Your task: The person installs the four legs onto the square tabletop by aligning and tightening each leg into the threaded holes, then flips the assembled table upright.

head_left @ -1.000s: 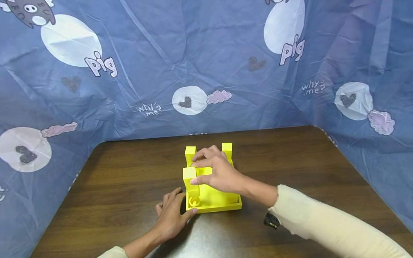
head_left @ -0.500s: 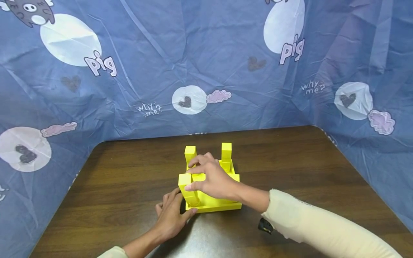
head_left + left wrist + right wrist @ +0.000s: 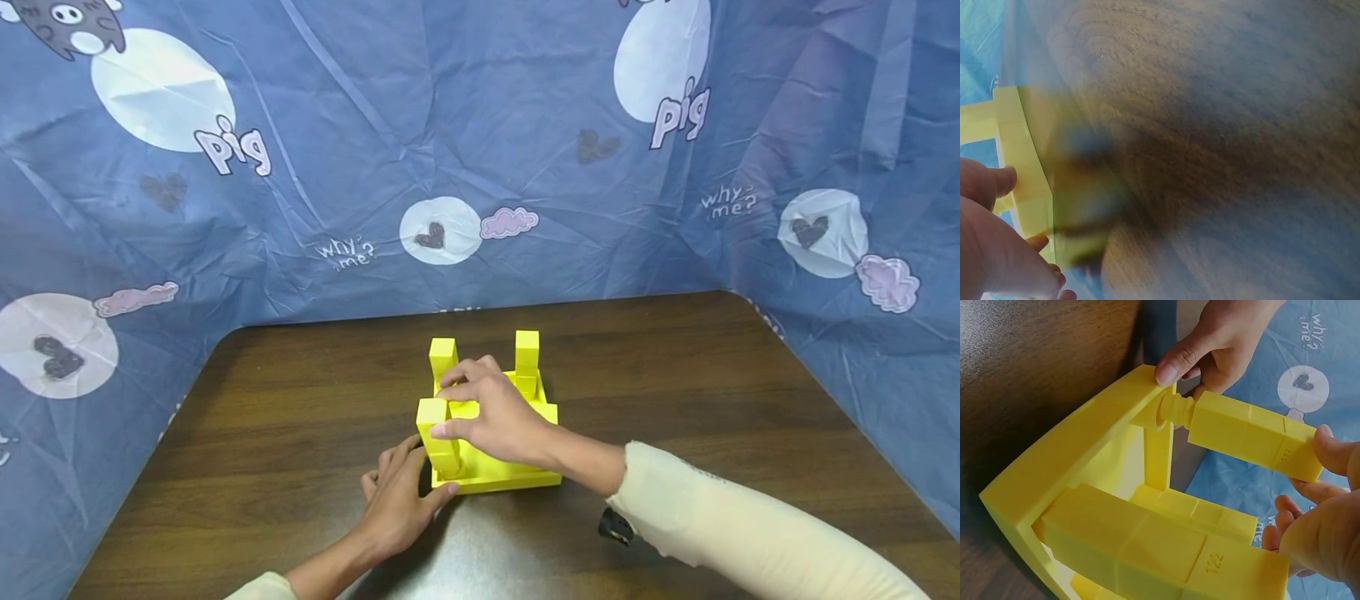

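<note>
A yellow rectangular base [image 3: 517, 481] with raised edges lies on the table, legs pointing up. My left hand [image 3: 397, 508] holds its near left corner, the thumb over the front edge. My right hand [image 3: 501, 417] pinches the top of a square yellow leg [image 3: 433, 442] between thumb and fingers. In the right wrist view, this leg has a screw thread [image 3: 1177, 411], part of which shows outside the round socket [image 3: 1161, 415]. The leg tilts slightly. A second leg [image 3: 1160, 544], marked 122, stands at another corner. The left wrist view shows my thumb against the base [image 3: 1029, 181].
Two more yellow legs, a far left leg [image 3: 442, 354] and a far right leg [image 3: 527, 350], stand up at the back of the base. The brown wooden table [image 3: 300, 417] ends at a blue printed cloth [image 3: 487, 150]. A black object [image 3: 615, 527] hangs under the right sleeve.
My right hand has brought the leg down and slightly left, from above the near left socket onto it, then raised it a touch. My left hand stays on the corner.
</note>
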